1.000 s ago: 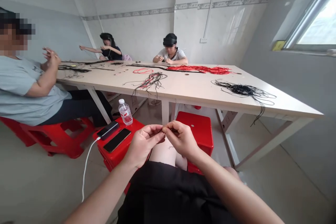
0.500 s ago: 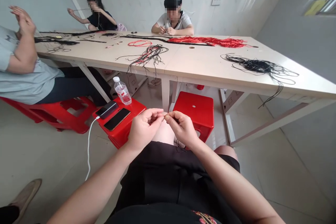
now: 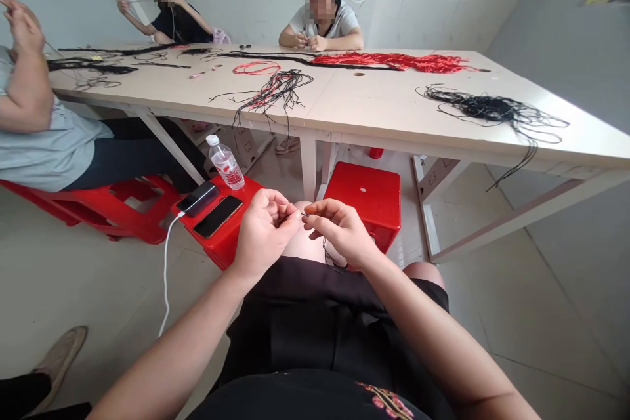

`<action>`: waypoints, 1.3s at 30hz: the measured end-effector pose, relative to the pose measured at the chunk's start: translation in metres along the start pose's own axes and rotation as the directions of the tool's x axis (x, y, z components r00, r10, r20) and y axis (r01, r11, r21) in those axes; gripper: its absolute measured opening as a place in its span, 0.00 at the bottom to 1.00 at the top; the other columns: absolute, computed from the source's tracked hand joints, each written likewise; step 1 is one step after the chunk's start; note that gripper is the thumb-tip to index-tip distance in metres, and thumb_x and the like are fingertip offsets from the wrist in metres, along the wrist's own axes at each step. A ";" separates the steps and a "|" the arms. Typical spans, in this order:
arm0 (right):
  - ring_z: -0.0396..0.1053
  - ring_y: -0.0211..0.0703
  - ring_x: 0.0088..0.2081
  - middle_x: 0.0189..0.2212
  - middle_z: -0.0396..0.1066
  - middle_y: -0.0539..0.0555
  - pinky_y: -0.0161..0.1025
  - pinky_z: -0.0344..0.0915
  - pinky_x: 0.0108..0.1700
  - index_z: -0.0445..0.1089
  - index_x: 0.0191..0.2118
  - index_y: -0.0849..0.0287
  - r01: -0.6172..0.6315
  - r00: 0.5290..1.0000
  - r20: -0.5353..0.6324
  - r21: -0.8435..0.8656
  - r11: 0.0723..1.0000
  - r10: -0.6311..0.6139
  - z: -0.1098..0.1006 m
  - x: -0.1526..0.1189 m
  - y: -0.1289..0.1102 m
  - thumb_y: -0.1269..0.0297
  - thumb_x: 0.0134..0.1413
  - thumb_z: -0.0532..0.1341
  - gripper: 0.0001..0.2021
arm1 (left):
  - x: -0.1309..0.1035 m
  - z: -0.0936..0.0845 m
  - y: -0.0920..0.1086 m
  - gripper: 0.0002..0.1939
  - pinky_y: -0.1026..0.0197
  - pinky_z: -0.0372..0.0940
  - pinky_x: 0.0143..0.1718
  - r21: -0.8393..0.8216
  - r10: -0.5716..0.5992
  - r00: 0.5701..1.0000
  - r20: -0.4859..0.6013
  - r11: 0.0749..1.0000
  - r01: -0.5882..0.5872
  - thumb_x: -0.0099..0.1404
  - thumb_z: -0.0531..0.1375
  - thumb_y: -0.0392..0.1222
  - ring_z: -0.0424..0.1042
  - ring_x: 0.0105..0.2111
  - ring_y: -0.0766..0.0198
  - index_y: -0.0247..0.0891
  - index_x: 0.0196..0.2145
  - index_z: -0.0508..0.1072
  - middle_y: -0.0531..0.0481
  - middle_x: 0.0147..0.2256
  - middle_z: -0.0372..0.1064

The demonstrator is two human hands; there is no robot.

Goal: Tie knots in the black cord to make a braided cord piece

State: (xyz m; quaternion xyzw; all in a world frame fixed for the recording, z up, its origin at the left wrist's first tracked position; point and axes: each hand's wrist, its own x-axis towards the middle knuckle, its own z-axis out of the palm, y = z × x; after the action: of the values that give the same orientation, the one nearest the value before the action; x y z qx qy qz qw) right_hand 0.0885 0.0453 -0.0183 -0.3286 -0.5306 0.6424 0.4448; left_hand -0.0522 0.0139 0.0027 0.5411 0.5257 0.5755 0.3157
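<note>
Apart from the table edge (image 3: 305,123) — hands (image 3: 260,231) (image 3: 344,231) on dark cord (image 3: 304,214).

Your left hand (image 3: 268,226) and right hand (image 3: 339,230) pinch a thin dark cord (image 3: 304,214) above your lap; a bottle (image 3: 226,163) stands on the red stool (image 3: 216,246) to your left, beside two dark devices; black cords (image 3: 492,107) and red cords (image 3: 388,62) lie on the long table (image 3: 364,102) ahead.

Hands (image 3: 263,230) slightly farther apart, the right one's fingers more open.
</note>
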 end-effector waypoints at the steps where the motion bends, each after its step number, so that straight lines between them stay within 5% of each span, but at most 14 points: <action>1: 0.67 0.38 0.30 0.27 0.69 0.50 0.37 0.67 0.32 0.69 0.32 0.61 -0.017 1.000 0.005 0.020 1.000 0.017 0.000 0.000 -0.001 0.62 0.43 0.64 0.09 | -0.001 0.000 0.000 0.12 0.69 0.65 0.27 0.003 0.000 1.000 0.000 1.000 0.000 0.53 0.61 0.31 0.67 0.25 0.72 0.39 0.31 0.61 0.58 0.23 0.64; 7: 0.61 0.32 0.25 0.24 0.66 0.47 0.31 0.60 0.27 0.67 0.25 0.60 -0.002 1.000 -0.006 0.018 1.000 0.002 -0.001 0.001 0.000 0.63 0.47 0.61 0.07 | -0.005 0.002 -0.005 0.12 0.69 0.64 0.28 0.030 -0.032 0.999 0.029 0.999 0.031 0.53 0.62 0.32 0.67 0.26 0.72 0.39 0.31 0.62 0.58 0.24 0.64; 12: 0.61 0.33 0.27 0.24 0.65 0.47 0.33 0.61 0.31 0.65 0.27 0.59 0.204 0.978 -0.016 -0.088 0.975 -0.206 0.000 0.001 0.009 0.62 0.53 0.58 0.07 | -0.007 0.006 -0.007 0.12 0.68 0.63 0.29 -0.063 -0.154 0.982 0.111 0.985 0.161 0.53 0.64 0.34 0.67 0.25 0.72 0.38 0.31 0.62 0.58 0.23 0.66; 21: 0.64 0.35 0.27 0.26 0.66 0.48 0.34 0.64 0.30 0.63 0.31 0.57 0.342 0.927 -0.124 -0.103 0.934 -0.353 0.008 -0.006 0.015 0.62 0.55 0.57 0.06 | -0.005 0.002 0.002 0.18 0.66 0.66 0.31 -0.416 -0.501 0.816 0.287 0.702 0.577 0.47 0.69 0.35 0.71 0.25 0.70 0.36 0.32 0.65 0.55 0.25 0.72; 32: 0.64 0.36 0.24 0.26 0.63 0.48 0.35 0.65 0.27 0.61 0.30 0.55 0.260 0.960 -0.096 -0.025 0.965 -0.262 0.020 -0.004 0.021 0.57 0.57 0.56 0.09 | -0.006 0.000 -0.004 0.18 0.71 0.63 0.26 -0.482 -0.595 0.745 0.303 0.579 0.658 0.44 0.72 0.35 0.69 0.25 0.73 0.36 0.29 0.67 0.55 0.24 0.69; 39: 0.63 0.38 0.25 0.24 0.62 0.49 0.37 0.63 0.29 0.61 0.30 0.55 0.286 0.957 -0.037 -0.025 0.958 -0.286 0.031 -0.002 0.031 0.58 0.58 0.54 0.09 | -0.014 -0.012 -0.009 0.17 0.72 0.54 0.20 -0.462 -0.570 0.778 0.265 0.633 0.621 0.47 0.71 0.40 0.63 0.24 0.75 0.36 0.31 0.68 0.57 0.23 0.64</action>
State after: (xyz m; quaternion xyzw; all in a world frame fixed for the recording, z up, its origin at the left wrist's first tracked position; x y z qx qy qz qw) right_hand 0.0547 0.0301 -0.0418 -0.2657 -0.5695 0.5594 0.5405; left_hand -0.0625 -0.0007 -0.0079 0.2558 0.4808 0.5334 0.6472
